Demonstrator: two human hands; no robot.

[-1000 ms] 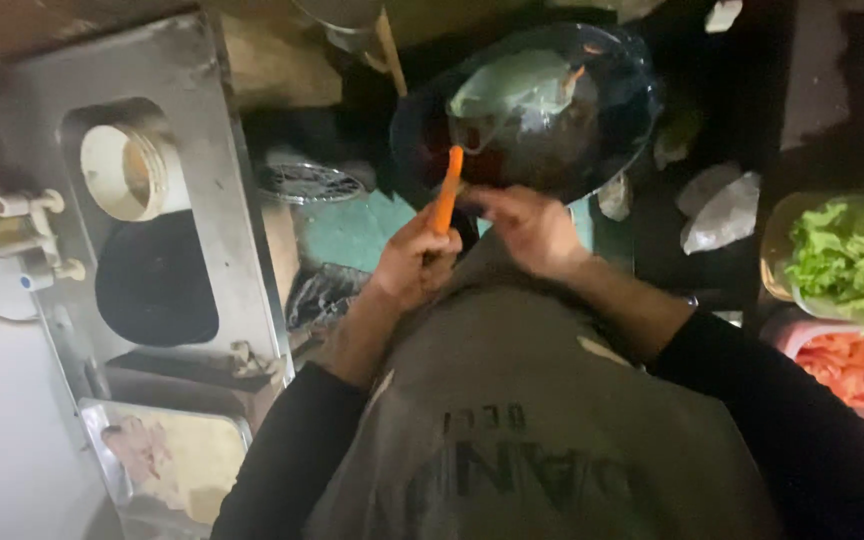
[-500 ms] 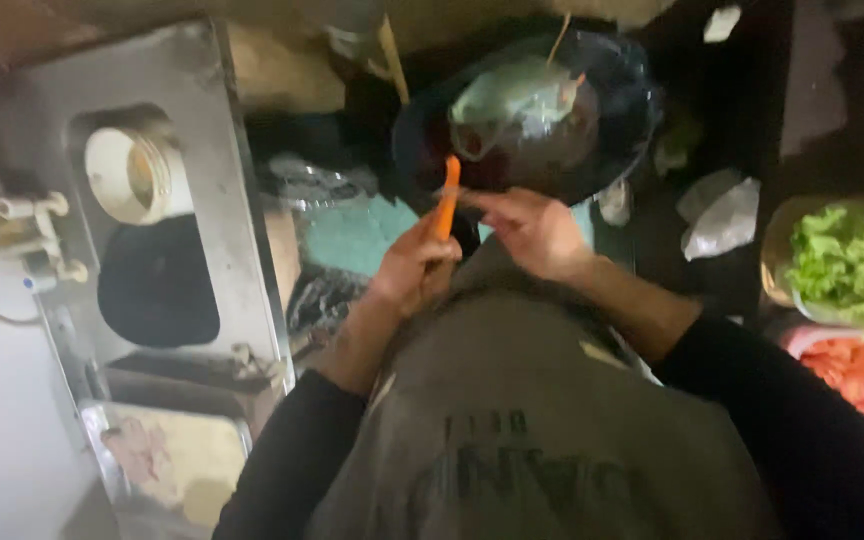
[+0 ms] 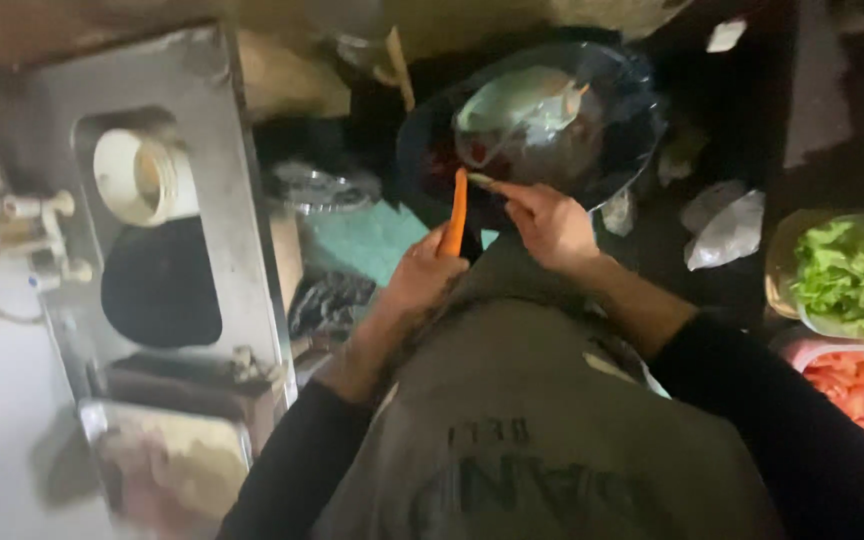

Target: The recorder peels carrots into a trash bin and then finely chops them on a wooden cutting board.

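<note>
Dark round bowl (image 3: 632, 130), upper centre of frame, holding a pale plate-like piece and reddish scraps; largest item near the hands. Metal sink unit (image 3: 242, 200), left of frame, with a white cup-shaped fitting and a dark basin. Lettuce (image 3: 852, 270) in a bowl at right edge, red tomato slices (image 3: 857, 385) in a pink dish just below it. Teal cloth (image 3: 372, 240) under the hands, centre.

Left hand (image 3: 422, 280), centre, closed around the lower end of a carrot (image 3: 456, 212). Carrot: orange, slim, upright, tip pointing toward the bowl rim, upper length bare. Right hand (image 3: 552, 225), just right of the carrot, fingers curled round a small pale tool (image 3: 482, 181) laid against the carrot's upper end; kind of tool too blurred to tell.

Crowded above and to the right: bowl rim just beyond the carrot tip, crumpled white scraps (image 3: 722, 225) between bowl and lettuce. Open stretch only over the teal cloth, between sink unit and hands.

Against half a second earlier: same grip on the carrot, carrot equally upright, right hand at the same spot near the tip; bowl and sink in unchanged places.
</note>
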